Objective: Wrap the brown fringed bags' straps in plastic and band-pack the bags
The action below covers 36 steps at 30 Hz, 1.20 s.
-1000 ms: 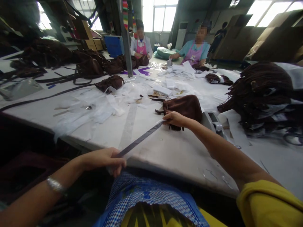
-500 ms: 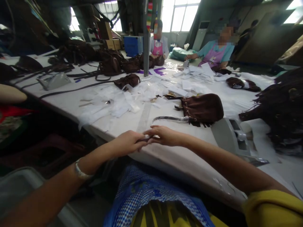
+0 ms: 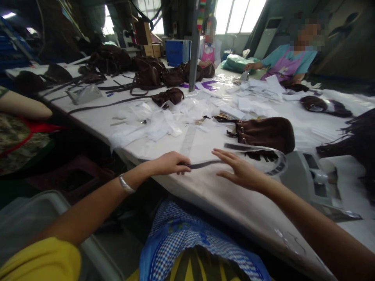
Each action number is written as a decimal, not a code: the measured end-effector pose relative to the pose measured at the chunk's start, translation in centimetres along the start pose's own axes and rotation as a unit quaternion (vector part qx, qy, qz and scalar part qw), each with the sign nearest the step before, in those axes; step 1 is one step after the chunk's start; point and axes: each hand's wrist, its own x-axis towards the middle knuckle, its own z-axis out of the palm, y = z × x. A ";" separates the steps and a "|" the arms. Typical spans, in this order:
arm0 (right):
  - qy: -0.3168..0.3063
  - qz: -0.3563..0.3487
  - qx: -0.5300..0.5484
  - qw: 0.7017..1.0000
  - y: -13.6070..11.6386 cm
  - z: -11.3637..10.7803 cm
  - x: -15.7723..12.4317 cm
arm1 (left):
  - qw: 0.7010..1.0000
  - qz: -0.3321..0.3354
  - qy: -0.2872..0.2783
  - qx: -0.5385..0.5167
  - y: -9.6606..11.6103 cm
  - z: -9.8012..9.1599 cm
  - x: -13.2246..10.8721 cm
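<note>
At the table's near edge, my left hand [image 3: 171,163] pinches one end of a dark strap [image 3: 203,164]. The strap runs rightward under my right hand [image 3: 240,169], whose fingers are stretched out and apart. Whether that palm touches the strap, I cannot tell. Beyond the right hand the strap curves round in what looks like clear wrap, beside a dark brown drawstring bag [image 3: 266,132] lying on its side. The bag's fringe shows near the strap.
A grey tape dispenser [image 3: 304,183] stands right of my right hand. White paper and plastic pieces [image 3: 161,121] litter the white table [image 3: 140,146]. More brown bags [image 3: 148,76] lie farther back, near a metal post [image 3: 193,50]. Two co-workers sit across; another person's arm [image 3: 26,105] is at left.
My hands, close together on the strap before, are now apart. The right hand has moved right and its fingers have opened; the left still holds the strap end. The view has shifted.
</note>
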 end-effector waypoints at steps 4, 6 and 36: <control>-0.046 0.010 0.108 0.993 -2.6 2.0 2.0 | 0.968 0.080 0.109 0.213 2.8 2.5 4.4; -0.078 0.073 0.125 0.986 -1.7 2.4 1.3 | 0.952 0.098 0.141 0.252 2.4 3.5 5.2; -0.005 0.122 0.076 0.990 1.5 3.3 -0.9 | 0.939 0.097 0.254 0.211 -2.7 8.2 4.1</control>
